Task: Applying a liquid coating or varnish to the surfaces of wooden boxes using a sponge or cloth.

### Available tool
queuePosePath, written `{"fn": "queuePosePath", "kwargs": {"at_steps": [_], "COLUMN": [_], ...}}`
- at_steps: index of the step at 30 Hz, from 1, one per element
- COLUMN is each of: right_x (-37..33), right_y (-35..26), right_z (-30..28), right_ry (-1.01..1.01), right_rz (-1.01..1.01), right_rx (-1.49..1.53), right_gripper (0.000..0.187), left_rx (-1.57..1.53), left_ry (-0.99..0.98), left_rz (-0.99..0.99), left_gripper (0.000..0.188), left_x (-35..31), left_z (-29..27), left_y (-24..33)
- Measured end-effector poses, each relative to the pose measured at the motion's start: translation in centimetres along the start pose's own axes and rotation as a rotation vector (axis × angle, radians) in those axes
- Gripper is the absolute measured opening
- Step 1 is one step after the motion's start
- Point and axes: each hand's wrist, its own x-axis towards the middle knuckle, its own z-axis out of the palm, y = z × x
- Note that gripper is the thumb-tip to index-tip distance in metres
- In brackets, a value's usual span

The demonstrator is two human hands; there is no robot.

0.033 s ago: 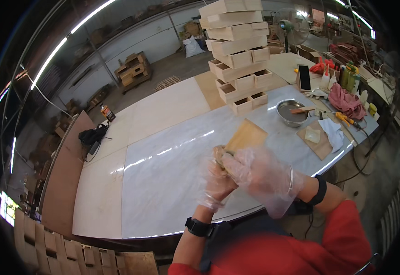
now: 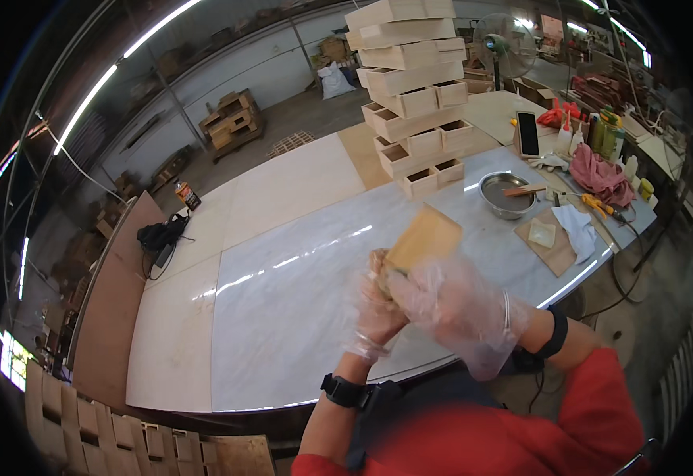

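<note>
Two hands in thin clear gloves meet over one wooden piece (image 2: 424, 238), which is raised above the near part of the tabletop (image 2: 283, 341) – in front of the person's body, well short of the tall stack of boxes (image 2: 398, 55). The left hand (image 2: 376, 305) grasps its near end, with fingers curled around the edge. The right hand (image 2: 462, 305) lies against the same end, but blur and the loose glove hide its fingers; whether they clasp the wood or only press on it, I cannot tell.

Handling of this piece looks under way rather than finished, since it is off the tabletop with both hands at it. Its visible face is a warm yellow, deeper than the pale boxes; how much of its surface has been dealt with does not show. The stacked boxes stand apart from the hands, and whether they are done or waiting is unclear.

To the right, a metal bowl (image 2: 485, 198) holds greyish liquid, with a wooden-handled tool (image 2: 526, 190) across its rim – neither hand is on it. Nearer the person, a white cloth (image 2: 575, 232) lies beside a pale square pad (image 2: 542, 234).
</note>
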Motion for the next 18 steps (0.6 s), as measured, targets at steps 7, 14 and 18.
{"fn": "queuePosePath", "kwargs": {"at_steps": [7, 14, 18], "right_x": [-5.1, -5.5, -8.0], "right_y": [1.2, 6.3, 9.2], "right_z": [3.6, 7.4, 10.4], "right_ry": [0.305, 0.358, 0.265], "right_rz": [0.168, 0.454, 0.63], "right_rx": [0.098, 0.206, 0.048], "right_gripper": [0.041, 0.033, 0.024], "left_rx": [0.365, 0.624, 0.584], "left_ry": [-0.325, -0.9, -0.952], "left_rz": [-0.247, -0.296, -0.424], "left_gripper": [0.05, 0.079, 0.067], "left_x": [4.8, 6.3, 5.2], "left_z": [-1.7, 2.4, 5.3], "left_y": [2.4, 0.3, -1.5]}}
